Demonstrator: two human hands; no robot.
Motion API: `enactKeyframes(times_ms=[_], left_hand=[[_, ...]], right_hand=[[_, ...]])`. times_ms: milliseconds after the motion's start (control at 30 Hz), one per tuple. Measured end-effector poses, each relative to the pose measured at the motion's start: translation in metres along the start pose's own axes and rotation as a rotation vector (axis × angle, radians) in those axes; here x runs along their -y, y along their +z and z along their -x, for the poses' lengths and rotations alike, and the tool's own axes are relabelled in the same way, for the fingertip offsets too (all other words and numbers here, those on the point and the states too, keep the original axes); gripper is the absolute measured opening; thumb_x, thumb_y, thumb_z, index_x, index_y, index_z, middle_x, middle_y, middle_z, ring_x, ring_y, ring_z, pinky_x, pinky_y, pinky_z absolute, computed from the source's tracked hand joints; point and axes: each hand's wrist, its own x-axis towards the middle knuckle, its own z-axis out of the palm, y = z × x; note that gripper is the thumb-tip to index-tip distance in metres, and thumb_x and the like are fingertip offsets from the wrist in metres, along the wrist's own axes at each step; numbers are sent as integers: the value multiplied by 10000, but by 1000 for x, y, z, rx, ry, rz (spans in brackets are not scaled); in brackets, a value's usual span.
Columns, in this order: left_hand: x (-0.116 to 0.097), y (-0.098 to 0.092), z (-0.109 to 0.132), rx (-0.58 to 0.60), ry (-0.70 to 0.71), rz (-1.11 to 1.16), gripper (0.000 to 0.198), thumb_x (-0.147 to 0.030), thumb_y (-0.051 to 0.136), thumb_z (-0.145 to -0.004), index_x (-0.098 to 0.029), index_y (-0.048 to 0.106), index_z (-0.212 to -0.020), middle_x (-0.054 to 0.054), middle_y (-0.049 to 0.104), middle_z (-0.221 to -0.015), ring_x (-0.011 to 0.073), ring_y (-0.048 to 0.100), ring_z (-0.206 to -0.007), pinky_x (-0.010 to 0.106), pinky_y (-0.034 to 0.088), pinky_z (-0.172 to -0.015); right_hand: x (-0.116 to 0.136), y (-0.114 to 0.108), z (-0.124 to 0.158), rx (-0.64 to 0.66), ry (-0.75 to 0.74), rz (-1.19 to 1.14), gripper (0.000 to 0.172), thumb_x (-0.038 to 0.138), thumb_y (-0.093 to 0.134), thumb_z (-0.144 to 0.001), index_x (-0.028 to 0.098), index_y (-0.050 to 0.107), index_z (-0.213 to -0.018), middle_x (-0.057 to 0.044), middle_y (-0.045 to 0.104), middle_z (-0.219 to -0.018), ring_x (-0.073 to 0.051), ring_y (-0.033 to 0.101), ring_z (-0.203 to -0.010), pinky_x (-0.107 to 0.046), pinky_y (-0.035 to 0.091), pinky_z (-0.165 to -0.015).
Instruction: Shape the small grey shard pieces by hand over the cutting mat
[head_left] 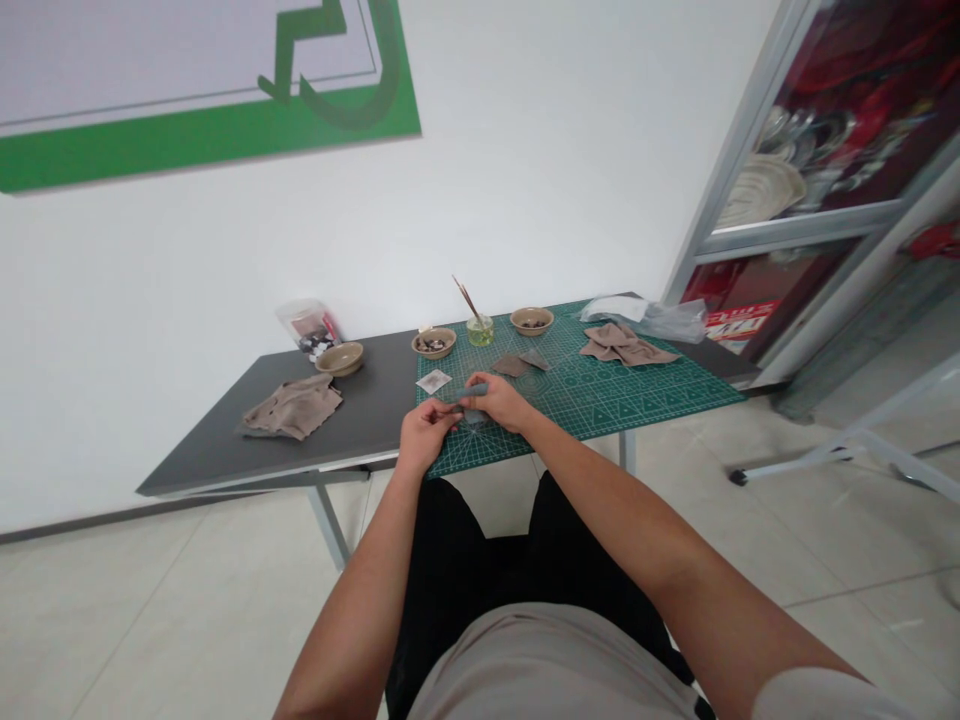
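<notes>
Over the front left part of the green cutting mat [600, 400], my two hands work close together. My right hand [491, 395] is closed around a small grey folded piece [473, 390], which looks like sandpaper. The fingers of my left hand [429, 425] are pinched on something small and dark that I cannot make out, touching the grey piece. Another grey patch [475, 416] lies just under the fingers. Behind my hands are brown and grey abrasive-looking sheets [519, 363] and a small white square packet [433, 381].
Along the wall stand a bowl of small pieces [433, 343], a glass jar with thin sticks [480, 330], a bowl with dark bits [532, 321] and a third bowl [340, 360]. Brown cloths [292, 408] lie left and right. A plastic bag [660, 318] rests at the right.
</notes>
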Motion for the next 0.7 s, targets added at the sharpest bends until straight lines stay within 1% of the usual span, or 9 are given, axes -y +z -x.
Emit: enactKeyframes(times_ms=[133,267,400,533,700], left_hand=[[-1,3,3,-25,33,-56,202,-343,694,-706,-188,570,-737,-36,607,-607,115,560,-570,241,439,-598],[-1,3,4,-53,78,-162,201,-367,682,-731,-180,607,-737,-38,582,-628,99,494,-575,228,395,-592],[3,1,4,-61,94,-179,198,-371,679,-749,-179,634,-751,-32,589,-665,102,488,-606,231,390,-620],[4,1,4,-64,81,-165,188,-360,671,-748,-182,614,-726,-43,544,-624,103,467,-588,228,374,-599],[-1,2,4,-54,133,-251,105,-285,651,-730,-192,611,-705,-38,544,-655,111,489,-624,233,391,-637]], right_hand=[[2,-1,1,9,14,-27,468,463,821,-604,182,539,-851,59,509,-688,-82,421,-569,-216,323,-534],[6,-2,2,49,40,-51,446,466,820,-610,165,573,-828,46,539,-686,-87,446,-589,-224,337,-558],[8,-3,2,49,80,-32,462,488,812,-617,150,618,-865,43,556,-664,-87,445,-571,-231,334,-559],[11,-2,4,55,91,-47,483,523,799,-623,147,614,-864,28,588,-691,-95,471,-578,-240,353,-563],[12,1,4,96,62,10,460,506,802,-636,162,585,-850,32,581,-675,-100,474,-581,-242,363,-568]])
